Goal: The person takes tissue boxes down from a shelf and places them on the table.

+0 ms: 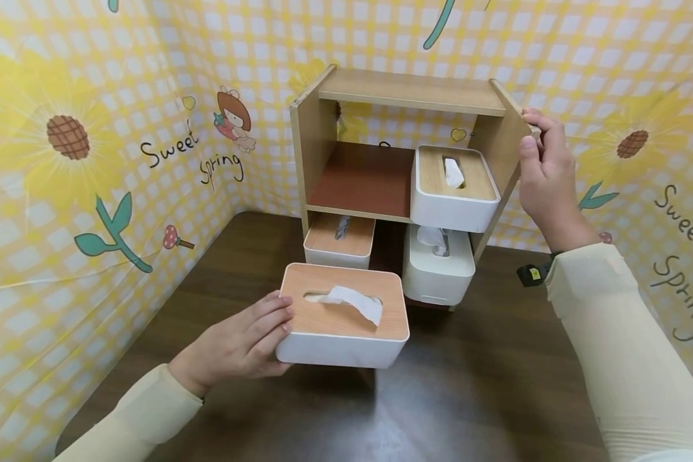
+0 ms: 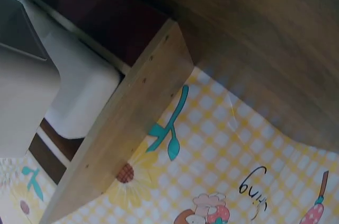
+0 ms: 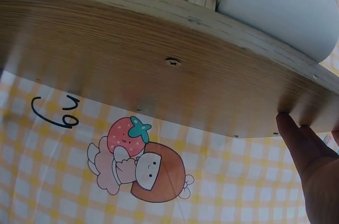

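My left hand (image 1: 239, 337) grips the left end of a white tissue box (image 1: 341, 350) with a wood-look lid and a tissue poking from its slot. This box is held in front of a small wooden shelf unit (image 1: 412, 90); its pale side (image 2: 24, 102) fills the left edge of the left wrist view. My right hand (image 1: 548, 170) is at the unit's right side panel. In the right wrist view, its fingertips (image 3: 284, 121) touch the outer face of that panel (image 3: 132, 70). The left hand is out of sight in its own wrist view.
A wood-lidded tissue box (image 1: 453, 208) sits at the right of the upper shelf, beside bare brown board (image 1: 366, 176). Below are an all-white tissue box (image 1: 439, 276) at right and another wood-lidded box (image 1: 337, 256) at left. The dark table (image 1: 468, 398) meets a yellow checked backdrop (image 1: 254, 38).
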Demonstrator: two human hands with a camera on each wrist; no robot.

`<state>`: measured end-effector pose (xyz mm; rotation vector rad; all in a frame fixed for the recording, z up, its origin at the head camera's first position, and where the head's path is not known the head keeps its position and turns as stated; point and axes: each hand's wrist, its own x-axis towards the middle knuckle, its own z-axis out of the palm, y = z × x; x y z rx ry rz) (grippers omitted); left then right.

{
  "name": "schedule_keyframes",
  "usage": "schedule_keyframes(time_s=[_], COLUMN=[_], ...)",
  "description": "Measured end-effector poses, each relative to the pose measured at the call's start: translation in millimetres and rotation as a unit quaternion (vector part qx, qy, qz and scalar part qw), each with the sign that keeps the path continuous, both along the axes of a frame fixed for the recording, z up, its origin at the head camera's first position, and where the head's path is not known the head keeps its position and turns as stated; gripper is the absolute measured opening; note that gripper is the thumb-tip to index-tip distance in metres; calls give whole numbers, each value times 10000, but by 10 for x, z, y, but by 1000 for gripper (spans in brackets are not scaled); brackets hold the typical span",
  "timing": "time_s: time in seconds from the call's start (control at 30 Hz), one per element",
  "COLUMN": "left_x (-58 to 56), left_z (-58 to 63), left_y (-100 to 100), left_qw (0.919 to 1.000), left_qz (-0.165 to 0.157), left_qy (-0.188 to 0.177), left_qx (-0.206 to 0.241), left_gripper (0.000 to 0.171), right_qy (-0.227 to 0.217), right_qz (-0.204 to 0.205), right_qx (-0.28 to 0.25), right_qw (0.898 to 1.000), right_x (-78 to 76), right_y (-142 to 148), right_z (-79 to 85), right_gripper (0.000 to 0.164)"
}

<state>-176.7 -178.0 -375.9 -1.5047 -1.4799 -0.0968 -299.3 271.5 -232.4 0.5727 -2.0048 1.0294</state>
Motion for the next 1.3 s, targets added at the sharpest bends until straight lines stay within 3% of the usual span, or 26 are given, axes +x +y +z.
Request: schedule_keyframes(time_s=[0.47, 0.83, 1.07, 1.3], left_x=[-63, -117, -134, -159], left_z=[-295, -394, -506, -535], left_y=[27, -1, -41, -100], left_qw=[9980, 9969, 9950, 9932], left_qz=[140, 93, 245, 382], left_qy=[-84, -174, -215, -377], left_qx=[-603, -766, -939, -1034], left_gripper=[39, 39, 40, 38], right_qy=[-7, 70, 36, 44], right_qz=[-113, -56, -17, -71], right_qx=[74, 150, 140, 151], right_qw=[9999, 9998, 9999, 9999], right_x=[-14, -17, -2, -8], right_y=[39, 34, 15, 22], right_z=[1, -7, -14, -3], right_gripper=[36, 35, 36, 36])
